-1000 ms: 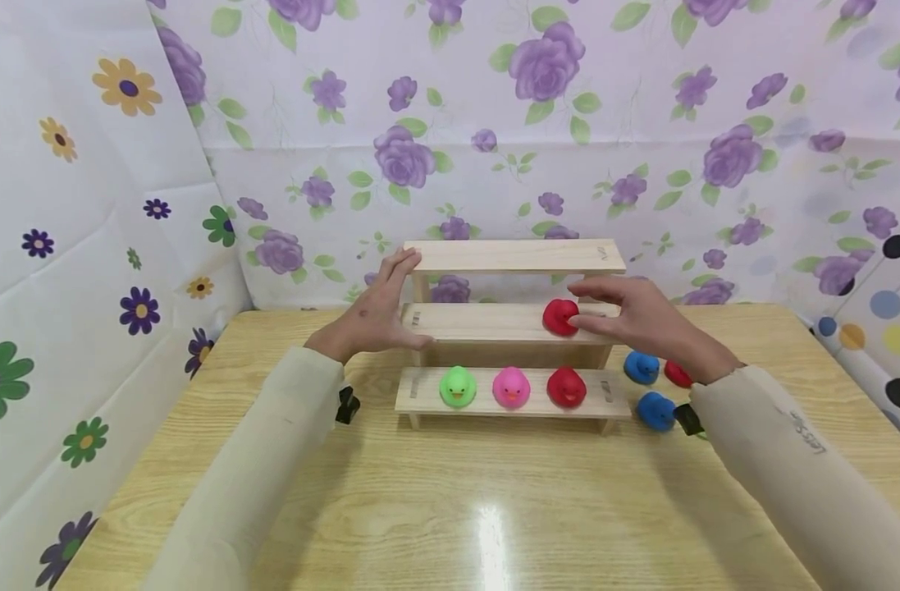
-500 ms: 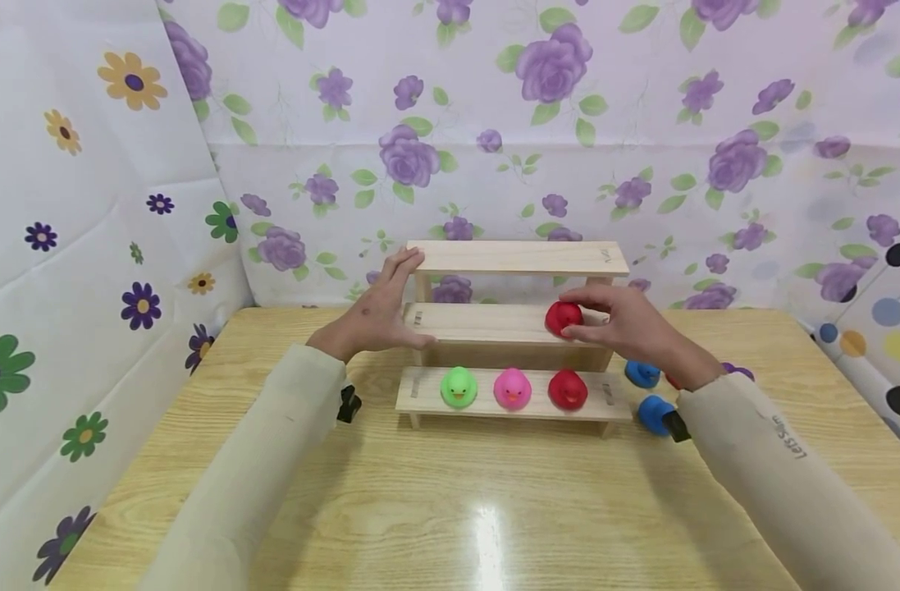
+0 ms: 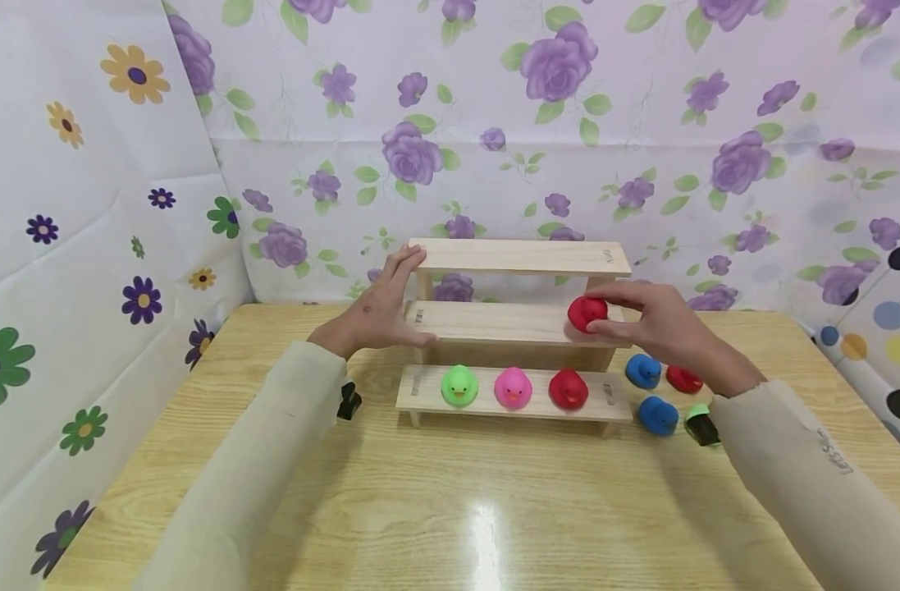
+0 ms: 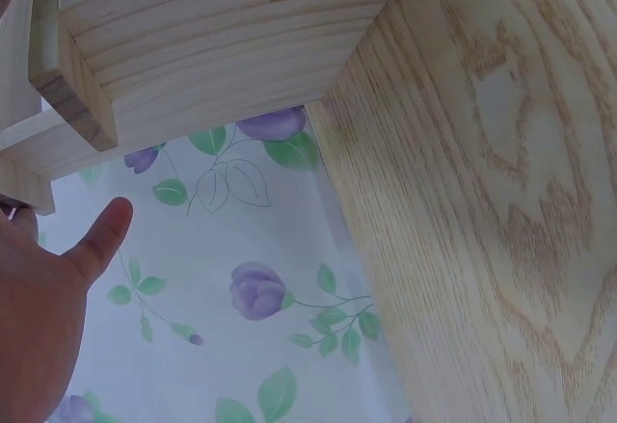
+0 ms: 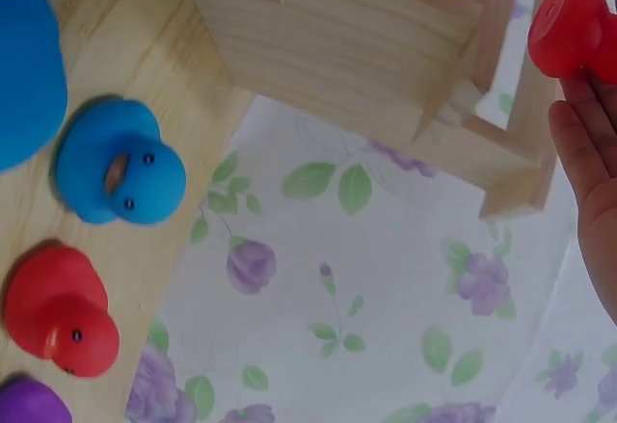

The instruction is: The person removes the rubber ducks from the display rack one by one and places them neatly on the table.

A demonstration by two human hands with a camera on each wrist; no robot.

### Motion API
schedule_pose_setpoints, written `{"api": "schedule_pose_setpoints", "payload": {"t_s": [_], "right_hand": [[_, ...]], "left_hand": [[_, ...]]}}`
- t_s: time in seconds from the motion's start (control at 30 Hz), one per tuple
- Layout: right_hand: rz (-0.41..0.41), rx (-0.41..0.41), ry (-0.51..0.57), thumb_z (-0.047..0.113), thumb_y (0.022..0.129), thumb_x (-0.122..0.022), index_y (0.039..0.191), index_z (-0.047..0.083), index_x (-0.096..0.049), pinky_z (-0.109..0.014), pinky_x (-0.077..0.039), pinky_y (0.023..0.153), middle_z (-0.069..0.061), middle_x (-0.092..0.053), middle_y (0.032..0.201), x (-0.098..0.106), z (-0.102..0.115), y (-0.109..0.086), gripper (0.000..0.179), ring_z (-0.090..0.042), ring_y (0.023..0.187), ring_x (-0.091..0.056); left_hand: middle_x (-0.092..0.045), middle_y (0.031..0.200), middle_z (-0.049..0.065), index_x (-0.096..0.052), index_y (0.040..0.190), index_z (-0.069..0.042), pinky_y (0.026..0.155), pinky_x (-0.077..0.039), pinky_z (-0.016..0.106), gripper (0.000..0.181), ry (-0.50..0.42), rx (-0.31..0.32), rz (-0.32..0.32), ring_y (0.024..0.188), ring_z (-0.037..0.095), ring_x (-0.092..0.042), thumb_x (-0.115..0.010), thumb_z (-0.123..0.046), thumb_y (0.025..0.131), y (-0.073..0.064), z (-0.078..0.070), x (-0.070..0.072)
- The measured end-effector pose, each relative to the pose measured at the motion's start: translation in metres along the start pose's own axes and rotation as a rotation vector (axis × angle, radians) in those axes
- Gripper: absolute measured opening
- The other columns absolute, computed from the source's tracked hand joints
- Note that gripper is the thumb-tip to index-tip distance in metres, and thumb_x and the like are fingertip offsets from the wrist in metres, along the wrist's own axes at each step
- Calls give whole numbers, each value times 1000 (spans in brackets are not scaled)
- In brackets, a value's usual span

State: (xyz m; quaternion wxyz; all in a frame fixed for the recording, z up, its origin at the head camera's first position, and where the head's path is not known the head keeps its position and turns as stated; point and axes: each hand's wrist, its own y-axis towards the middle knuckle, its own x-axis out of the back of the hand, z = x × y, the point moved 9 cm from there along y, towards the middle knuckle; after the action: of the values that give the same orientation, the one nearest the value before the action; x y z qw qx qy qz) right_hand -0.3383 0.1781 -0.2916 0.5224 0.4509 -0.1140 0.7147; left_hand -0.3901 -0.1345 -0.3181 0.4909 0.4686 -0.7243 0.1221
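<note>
In the head view, a three-tier wooden rack stands on the table. My right hand pinches a red rubber duck at the right end of the middle tier. The right wrist view shows that red duck tilted at the fingertips, its round underside visible. My left hand rests its fingertips on the left end of the top tier, thumb stretched out by the middle tier. On the bottom tier sit a green duck, a pink duck and another red duck, all facing me.
Right of the rack, two blue ducks, a red duck and a light green thing, partly covered by a black wrist piece, lie on the table. A purple duck shows in the right wrist view. A floral cloth hangs behind.
My right fingers have closed round the red duck on the middle tier and moved it right, towards the tier's end. My left hand has stayed on the rack.
</note>
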Motion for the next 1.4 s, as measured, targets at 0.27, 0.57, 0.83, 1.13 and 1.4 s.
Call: {"api": "schedule_pose_setpoints", "payload": {"t_s": [0.27, 0.57, 0.83, 1.13, 1.4], "right_hand": [[-18, -41, -3, 19, 89, -77, 129, 9, -67, -62, -41, 101, -15, -64, 128, 19, -4, -17, 43, -40, 123, -55], [-77, -52, -63, 14, 87, -80, 128, 5, -67, -60, -43, 97, -18, -64, 128, 36, -12, -35, 44, -42, 120, -58], [-89, -100, -106, 17, 86, -81, 127, 5, -68, -62, -44, 94, -18, -66, 123, 47, -27, -55, 45, -43, 118, -58], [-83, -185, -156, 20, 88, -79, 130, 6, -66, -70, -41, 89, -24, -62, 128, 58, -55, -88, 47, -53, 119, -53], [-124, -184, -217, 18, 87, -79, 126, 0, -67, -14, -48, 83, -30, -62, 124, 66, -85, -121, 44, -58, 111, -54]], "left_hand": [[-5, 164, 8, -8, 160, -10, 115, -27, 54, 127, 6, 3, 6, 152, 22, 3, -92, -34, 68, 0, -1, 1], [-3, 164, 8, -6, 160, -11, 114, -29, 55, 127, 0, 14, 23, 152, 24, 2, -91, -35, 69, 0, -2, 0], [-2, 164, 7, -6, 161, -12, 114, -28, 54, 126, -3, 19, 28, 152, 22, 3, -91, -33, 70, 1, -2, 0], [-2, 164, 8, -6, 160, -11, 115, -26, 54, 126, 7, 5, 29, 152, 22, 5, -91, -34, 71, -1, -3, 1], [-2, 165, 8, -6, 160, -11, 115, -27, 54, 126, -6, 7, 30, 152, 22, 4, -91, -34, 71, 0, -2, 0]]}}
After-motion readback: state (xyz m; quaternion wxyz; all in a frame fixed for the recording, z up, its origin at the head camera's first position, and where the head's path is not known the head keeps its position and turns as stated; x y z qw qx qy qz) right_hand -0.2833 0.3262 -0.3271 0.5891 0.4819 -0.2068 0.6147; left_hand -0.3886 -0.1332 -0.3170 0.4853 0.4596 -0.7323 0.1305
